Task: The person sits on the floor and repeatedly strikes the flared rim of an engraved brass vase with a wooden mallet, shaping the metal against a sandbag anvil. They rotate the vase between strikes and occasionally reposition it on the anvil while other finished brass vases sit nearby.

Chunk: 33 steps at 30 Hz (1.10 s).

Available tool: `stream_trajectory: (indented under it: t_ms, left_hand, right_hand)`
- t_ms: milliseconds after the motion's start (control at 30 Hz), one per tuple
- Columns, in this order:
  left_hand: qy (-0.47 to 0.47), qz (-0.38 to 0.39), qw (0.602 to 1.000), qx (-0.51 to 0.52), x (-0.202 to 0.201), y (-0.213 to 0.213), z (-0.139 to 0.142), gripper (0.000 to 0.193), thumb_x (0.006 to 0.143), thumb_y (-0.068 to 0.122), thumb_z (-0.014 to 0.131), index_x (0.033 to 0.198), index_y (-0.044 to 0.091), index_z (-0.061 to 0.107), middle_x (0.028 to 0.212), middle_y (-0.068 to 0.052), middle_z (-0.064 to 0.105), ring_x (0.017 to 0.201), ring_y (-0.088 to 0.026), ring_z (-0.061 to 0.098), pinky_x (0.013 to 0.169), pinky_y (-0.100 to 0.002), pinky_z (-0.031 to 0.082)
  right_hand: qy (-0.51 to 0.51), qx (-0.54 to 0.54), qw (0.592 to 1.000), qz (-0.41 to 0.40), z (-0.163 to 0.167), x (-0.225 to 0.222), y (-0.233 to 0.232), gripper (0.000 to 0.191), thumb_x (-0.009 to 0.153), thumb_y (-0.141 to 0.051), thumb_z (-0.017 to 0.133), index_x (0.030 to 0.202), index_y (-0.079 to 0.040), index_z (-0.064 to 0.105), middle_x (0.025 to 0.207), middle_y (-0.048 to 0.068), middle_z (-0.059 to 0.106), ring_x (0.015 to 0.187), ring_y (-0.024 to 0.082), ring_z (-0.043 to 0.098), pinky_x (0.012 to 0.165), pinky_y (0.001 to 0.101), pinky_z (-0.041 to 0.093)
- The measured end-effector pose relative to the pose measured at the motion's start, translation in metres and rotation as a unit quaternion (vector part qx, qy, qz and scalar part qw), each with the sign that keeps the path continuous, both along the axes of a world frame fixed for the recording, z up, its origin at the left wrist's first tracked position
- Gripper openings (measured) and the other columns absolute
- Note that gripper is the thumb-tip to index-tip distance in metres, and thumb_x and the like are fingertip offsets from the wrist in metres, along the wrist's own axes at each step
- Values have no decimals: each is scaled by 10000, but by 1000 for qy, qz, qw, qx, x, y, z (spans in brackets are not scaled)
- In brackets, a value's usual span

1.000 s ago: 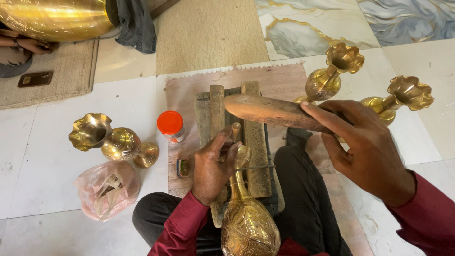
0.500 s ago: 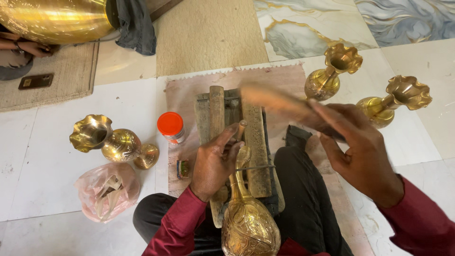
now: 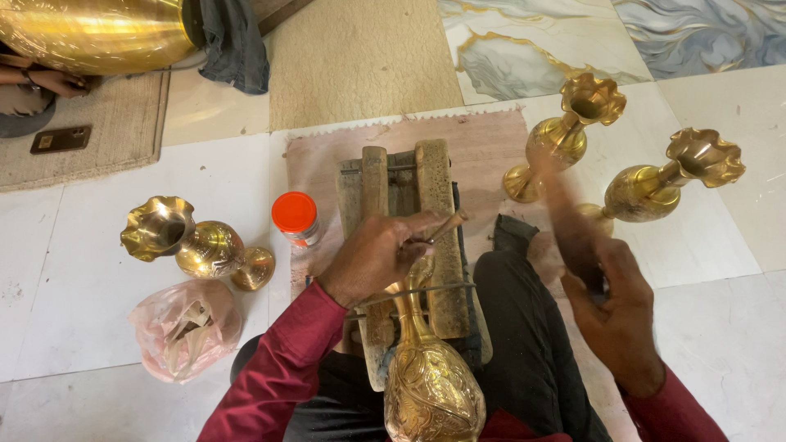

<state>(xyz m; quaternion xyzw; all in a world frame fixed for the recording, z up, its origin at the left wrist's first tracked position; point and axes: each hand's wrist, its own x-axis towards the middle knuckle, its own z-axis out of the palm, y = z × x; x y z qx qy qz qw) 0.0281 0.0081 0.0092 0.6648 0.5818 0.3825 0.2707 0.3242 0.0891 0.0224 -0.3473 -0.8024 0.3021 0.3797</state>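
At far left a plastic bag [image 3: 184,327] of scraps lies on the floor [image 3: 74,270], and just behind it a brass vase [image 3: 196,245] lies on its side. A red-capped jar [image 3: 295,218] stands near the edge of the pink mat [image 3: 491,143]. On the mat sits a wooden block [image 3: 434,205], and the engraved vase [image 3: 430,385] rests with its neck across it and its body toward the person's lap. The left hand [image 3: 372,254] sits over the neck, its grip closed on a thin tool [image 3: 442,227] whose tip is hidden under the fingers. The right hand [image 3: 614,315] is lifted to the right, closed around a mallet [image 3: 565,205] that is blurred in the frame. Behind it two upright vases [image 3: 565,135] stand close together on the floor. The body of the engraved vase already carries a dense pattern; work at the neck looks to be in hand, though how much is left I cannot tell. Room is tight to the right, where the mallet passes near the upright vases; the floor is freer in front left.
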Motion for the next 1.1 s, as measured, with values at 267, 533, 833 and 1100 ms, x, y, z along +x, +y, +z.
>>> stream_trajectory:
  t_ms: [267,533,833,1100]
  left_hand:
    - [60,-66,995,-41,-5,7,8,535,881,65,744,1391,149,610,1167,-137,758,878,-179,798,776,-340,637]
    - [24,-97,994,36,-9,9,3,537,893,3,706,1406,121,603,1191,-160,752,955,-185,792,819,-328,658]
    - [63,-68,996,0,-6,6,8,491,899,69,733,1374,137,629,1091,-152,776,838,-195,791,744,-370,637]
    - [70,-1,994,81,4,-7,11,460,893,67,724,1345,108,653,1294,-146,717,921,-249,782,819,-365,641]
  right_hand:
    - [-30,5,997,-67,-35,11,-29,461,927,-1,648,1378,-72,586,1283,169,601,1153,283,677,893,359,591]
    - [-207,26,978,-1,-50,10,-25,596,798,9,703,1371,-129,610,1107,110,669,968,281,665,827,413,532]
    - [1,-36,999,-5,-39,5,-14,578,891,43,665,1441,-91,546,1205,130,634,1120,252,660,901,355,554]
    - [-64,86,994,5,-6,-2,8,613,869,25,668,1450,-127,543,1253,150,613,1125,275,653,885,386,574]
